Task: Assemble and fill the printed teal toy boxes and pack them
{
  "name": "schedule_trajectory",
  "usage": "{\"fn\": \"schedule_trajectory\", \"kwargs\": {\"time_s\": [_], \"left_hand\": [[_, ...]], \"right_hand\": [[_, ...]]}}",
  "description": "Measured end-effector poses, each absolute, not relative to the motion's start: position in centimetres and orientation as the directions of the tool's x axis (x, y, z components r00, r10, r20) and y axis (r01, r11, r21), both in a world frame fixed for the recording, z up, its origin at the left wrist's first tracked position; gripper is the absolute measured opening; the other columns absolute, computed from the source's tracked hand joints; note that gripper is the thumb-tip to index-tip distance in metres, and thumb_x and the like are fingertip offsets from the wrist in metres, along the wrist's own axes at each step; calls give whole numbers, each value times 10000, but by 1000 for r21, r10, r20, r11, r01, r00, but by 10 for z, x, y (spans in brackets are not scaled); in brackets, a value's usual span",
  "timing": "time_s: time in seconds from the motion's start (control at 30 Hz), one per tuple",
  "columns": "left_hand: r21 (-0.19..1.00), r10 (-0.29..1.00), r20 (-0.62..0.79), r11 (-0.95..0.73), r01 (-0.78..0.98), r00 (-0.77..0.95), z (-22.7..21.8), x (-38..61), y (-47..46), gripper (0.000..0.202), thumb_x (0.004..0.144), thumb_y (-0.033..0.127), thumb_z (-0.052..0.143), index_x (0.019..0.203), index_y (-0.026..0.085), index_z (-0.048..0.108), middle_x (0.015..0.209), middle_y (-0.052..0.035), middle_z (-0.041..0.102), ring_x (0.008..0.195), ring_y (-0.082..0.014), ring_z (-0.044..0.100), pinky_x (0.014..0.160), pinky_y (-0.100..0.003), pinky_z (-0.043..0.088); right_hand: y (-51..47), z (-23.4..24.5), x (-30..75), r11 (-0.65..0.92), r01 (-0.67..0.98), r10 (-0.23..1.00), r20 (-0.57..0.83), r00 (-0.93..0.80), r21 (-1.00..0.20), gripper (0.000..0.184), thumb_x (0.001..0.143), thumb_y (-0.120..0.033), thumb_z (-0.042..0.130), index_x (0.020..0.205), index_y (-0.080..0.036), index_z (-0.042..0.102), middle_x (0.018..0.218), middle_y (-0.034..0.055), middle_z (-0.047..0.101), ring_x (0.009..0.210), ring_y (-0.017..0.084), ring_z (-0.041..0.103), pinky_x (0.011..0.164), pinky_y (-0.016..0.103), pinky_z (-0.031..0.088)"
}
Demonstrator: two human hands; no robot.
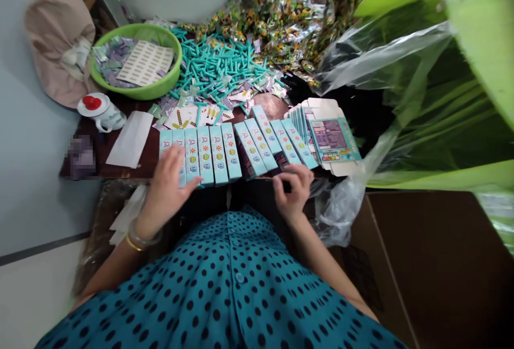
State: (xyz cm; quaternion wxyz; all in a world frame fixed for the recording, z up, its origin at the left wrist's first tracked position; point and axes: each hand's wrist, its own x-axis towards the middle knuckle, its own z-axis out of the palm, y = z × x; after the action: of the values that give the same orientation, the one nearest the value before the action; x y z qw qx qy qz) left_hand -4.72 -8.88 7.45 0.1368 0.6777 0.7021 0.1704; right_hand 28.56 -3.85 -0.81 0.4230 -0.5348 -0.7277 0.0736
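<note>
A row of slim light-blue printed boxes (218, 153) lies side by side along the table's near edge. My left hand (166, 180) rests on the leftmost boxes, fingers spread and thumb apart, covering part of them. My right hand (294, 188) is at the near ends of the boxes on the right, its fingers loosely bent with a gap inside the curve. I see nothing held in it. Boxes on that side are slanted, and one box (265, 127) sits farther back than its neighbours. Flattened printed cartons (335, 137) are stacked right of the row.
Behind the row lie turquoise sticks (219, 62), small packets and printed cards (182, 118). A green basin (160, 89), lidded mug (106, 116) and white paper (130, 140) are at left. Bagged orange-green pieces (281, 17) pile up behind; clear plastic (345, 210) and a cardboard box (437, 252) are right.
</note>
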Motion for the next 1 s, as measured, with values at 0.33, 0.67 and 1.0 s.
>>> {"fn": "schedule_trajectory", "kwargs": {"time_s": [0.33,0.67,1.0], "left_hand": [[763,769,-589,630,143,-248,4,-122,-77,767,945,742,402,1326,115,627,1315,-185,711,1327,-366,606,1152,-535,472],[859,883,-312,420,292,-351,28,-116,-91,793,681,674,768,1252,131,674,1316,-165,713,1311,-391,609,1163,-538,463],[629,901,-295,433,645,-318,-49,-114,-108,412,665,531,714,901,200,640,1038,-137,763,1339,-372,575,1187,-492,392]], "right_hand": [[143,-17,287,-65,836,892,-408,-196,-545,823,891,-777,510,1362,-106,580,1216,254,703,1143,407,665,982,526,507],[97,2,296,62,659,996,85,3,-750,784,764,-719,722,1306,-180,546,1000,105,697,918,301,674,865,473,551],[24,-120,298,87,460,990,130,62,-884,977,836,-888,349,1430,-116,410,1348,271,592,1341,350,560,1091,516,470]]}}
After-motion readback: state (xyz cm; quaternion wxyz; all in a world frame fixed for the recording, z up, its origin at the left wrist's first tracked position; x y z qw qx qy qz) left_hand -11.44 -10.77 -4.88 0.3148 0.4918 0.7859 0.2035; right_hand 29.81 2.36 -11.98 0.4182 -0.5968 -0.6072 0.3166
